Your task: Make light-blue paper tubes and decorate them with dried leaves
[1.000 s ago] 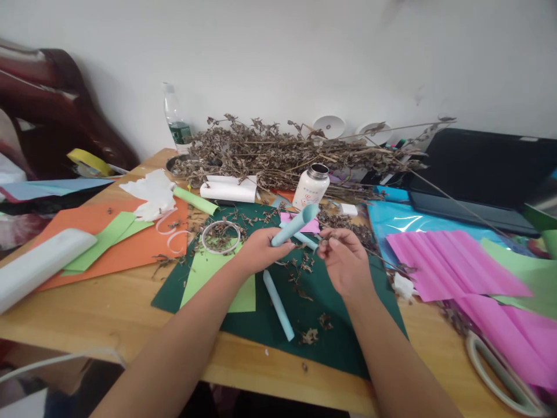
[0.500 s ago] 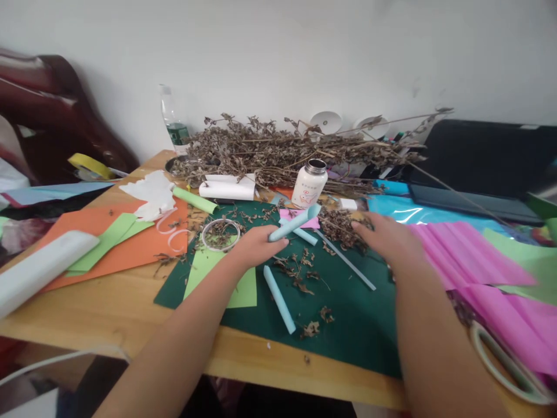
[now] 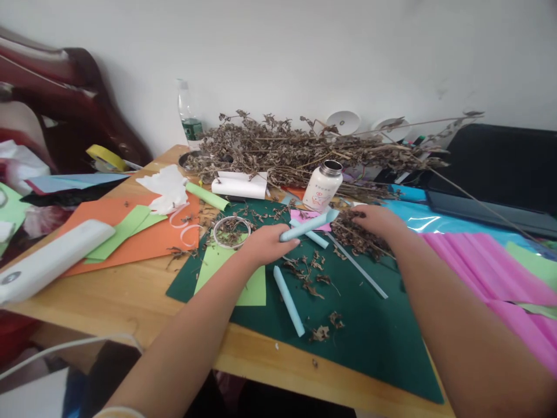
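Note:
My left hand (image 3: pixel 270 244) is closed around a light blue rolled paper tube (image 3: pixel 308 225), which slants up to the right with its flared end outward. My right hand (image 3: pixel 379 222) reaches into a heap of dried leaves (image 3: pixel 354 231), its fingers curled at the heap's upper edge and partly hidden. Below the held tube, a second blue paper tube (image 3: pixel 289 302) lies on the green cutting mat (image 3: pixel 369 342). Another blue tube (image 3: pixel 317 238) rests behind it, beside a pink paper piece (image 3: pixel 300 218) and a thin translucent stick (image 3: pixel 359 267).
An uncapped white bottle (image 3: pixel 322 187) stands in front of a large bundle of dried stems (image 3: pixel 278 145). A tape ring (image 3: pixel 232 233) sits on green paper (image 3: pixel 256 287). Orange paper (image 3: pixel 143 249) and a white device (image 3: pixel 61 258) lie left; pink crepe paper (image 3: pixel 474 261) lies right.
My right hand has come down onto the dried leaves and its fingers have curled in. The left hand still holds the blue tube. The whole view has shifted slightly.

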A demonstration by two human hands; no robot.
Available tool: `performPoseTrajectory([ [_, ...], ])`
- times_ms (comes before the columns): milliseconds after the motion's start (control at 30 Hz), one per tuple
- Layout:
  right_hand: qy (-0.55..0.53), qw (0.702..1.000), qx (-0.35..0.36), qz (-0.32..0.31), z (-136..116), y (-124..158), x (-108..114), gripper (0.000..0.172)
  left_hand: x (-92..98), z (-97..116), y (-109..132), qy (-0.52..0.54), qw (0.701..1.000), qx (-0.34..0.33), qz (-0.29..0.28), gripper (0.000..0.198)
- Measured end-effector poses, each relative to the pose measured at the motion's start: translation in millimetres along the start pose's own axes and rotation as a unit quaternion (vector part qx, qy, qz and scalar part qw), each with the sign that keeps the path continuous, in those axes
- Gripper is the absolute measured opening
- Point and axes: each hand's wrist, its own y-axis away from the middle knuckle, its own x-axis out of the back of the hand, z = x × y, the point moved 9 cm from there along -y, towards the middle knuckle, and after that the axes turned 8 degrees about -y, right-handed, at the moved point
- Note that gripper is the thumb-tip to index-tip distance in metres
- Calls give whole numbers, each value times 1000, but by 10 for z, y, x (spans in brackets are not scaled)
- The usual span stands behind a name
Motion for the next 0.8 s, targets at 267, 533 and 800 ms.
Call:
performPoseTrajectory([
  [267,-50,978,-111,171,39,466,554,37,-65,-24,-4,-101,994,-1,-51,31],
  [533,-160,954,-91,236,-13,823,431,29,-26,-14,17,-119,991,17,-54,32],
  [800,-556,764,-45,324,-66,1088,329,24,-43,71,13,-182,982,-22,-52,48],
])
